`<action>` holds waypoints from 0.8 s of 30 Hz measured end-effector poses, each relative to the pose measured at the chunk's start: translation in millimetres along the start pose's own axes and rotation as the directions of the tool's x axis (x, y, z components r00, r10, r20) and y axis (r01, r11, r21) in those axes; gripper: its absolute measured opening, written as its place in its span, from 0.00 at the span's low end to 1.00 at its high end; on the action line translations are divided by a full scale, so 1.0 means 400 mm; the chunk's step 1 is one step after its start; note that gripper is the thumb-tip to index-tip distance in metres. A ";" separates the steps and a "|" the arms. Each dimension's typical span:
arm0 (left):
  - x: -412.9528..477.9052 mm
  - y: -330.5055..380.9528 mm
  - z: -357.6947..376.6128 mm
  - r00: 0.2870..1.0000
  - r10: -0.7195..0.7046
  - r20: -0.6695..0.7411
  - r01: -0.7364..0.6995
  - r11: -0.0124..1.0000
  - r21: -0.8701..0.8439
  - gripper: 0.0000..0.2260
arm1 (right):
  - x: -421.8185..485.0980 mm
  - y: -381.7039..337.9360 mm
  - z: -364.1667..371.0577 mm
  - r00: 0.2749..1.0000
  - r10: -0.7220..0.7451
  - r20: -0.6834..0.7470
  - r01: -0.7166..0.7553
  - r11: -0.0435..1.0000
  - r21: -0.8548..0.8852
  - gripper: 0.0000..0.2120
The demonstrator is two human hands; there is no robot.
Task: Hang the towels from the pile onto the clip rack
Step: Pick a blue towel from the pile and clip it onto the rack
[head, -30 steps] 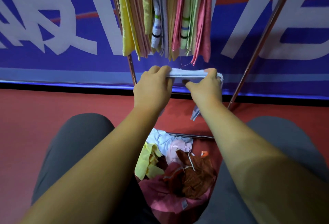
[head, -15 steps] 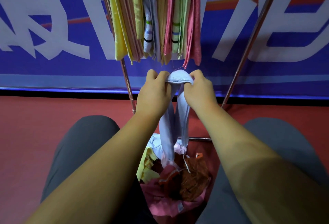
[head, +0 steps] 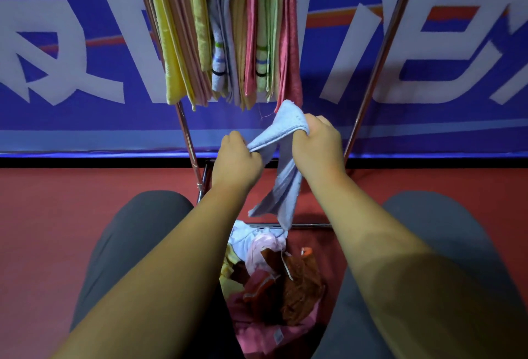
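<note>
A light blue towel [head: 285, 184] hangs between both hands, just below the hanging towels. My right hand [head: 317, 144] grips its upper folded edge, and that corner sticks up above the fist. My left hand [head: 238, 158] pinches the edge lower and to the left. The rest of the cloth droops down between my arms. Several yellow, pink, green and grey towels [head: 228, 30] hang close together from the clip rack [head: 185, 136], whose clips are out of view above. The pile of towels [head: 274, 278] lies on the floor between my knees.
Two slanted metal rack legs [head: 380, 64] frame the hanging towels, and a low crossbar [head: 308, 226] runs behind the pile. A blue banner wall [head: 85, 44] stands right behind the rack. The floor [head: 57, 201] is red. My knees flank the pile.
The hands, close together on the towel's top a moment ago, have drawn apart. The right hand rose and the left dropped, so the held edge now slants.
</note>
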State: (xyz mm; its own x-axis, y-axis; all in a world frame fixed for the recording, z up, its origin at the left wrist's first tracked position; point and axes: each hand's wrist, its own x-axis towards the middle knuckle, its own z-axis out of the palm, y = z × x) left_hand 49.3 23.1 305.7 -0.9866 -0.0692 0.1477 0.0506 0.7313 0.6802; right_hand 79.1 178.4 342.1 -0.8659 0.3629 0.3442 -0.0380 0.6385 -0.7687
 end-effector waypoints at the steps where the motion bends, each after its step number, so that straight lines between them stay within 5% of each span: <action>1: -0.003 0.009 -0.001 1.000 -0.014 0.009 0.015 0.999 -0.050 0.04 | 0.000 -0.004 -0.006 1.000 0.029 -0.004 -0.029 0.999 0.020 0.09; 6: -0.024 0.045 0.018 0.995 0.097 0.015 -0.093 0.980 -0.177 0.11 | 0.014 -0.011 -0.042 0.987 0.162 -0.014 -0.161 0.985 0.068 0.12; 13: -0.024 0.103 0.011 0.938 0.339 0.080 -0.345 0.935 0.086 0.14 | 0.064 -0.003 -0.106 0.977 0.212 -0.032 -0.210 0.976 0.048 0.14; 16: -0.001 0.167 -0.005 0.941 0.336 0.039 -0.338 0.926 0.167 0.12 | 0.105 -0.014 -0.142 0.980 0.195 -0.047 -0.193 0.980 0.042 0.15; 24: 0.155 0.386 -0.132 0.962 0.224 -0.158 -0.224 0.974 0.013 0.16 | 0.257 -0.107 -0.244 0.993 0.045 -0.107 -0.057 0.992 -0.113 0.12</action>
State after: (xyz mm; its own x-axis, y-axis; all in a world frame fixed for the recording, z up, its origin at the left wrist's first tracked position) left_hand 4.2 95.8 457.8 -0.9132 -0.0099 0.4073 0.2685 0.7372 0.6200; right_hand 40.4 254.6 463.3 -0.8085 0.4616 0.3651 0.0680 0.6894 -0.7212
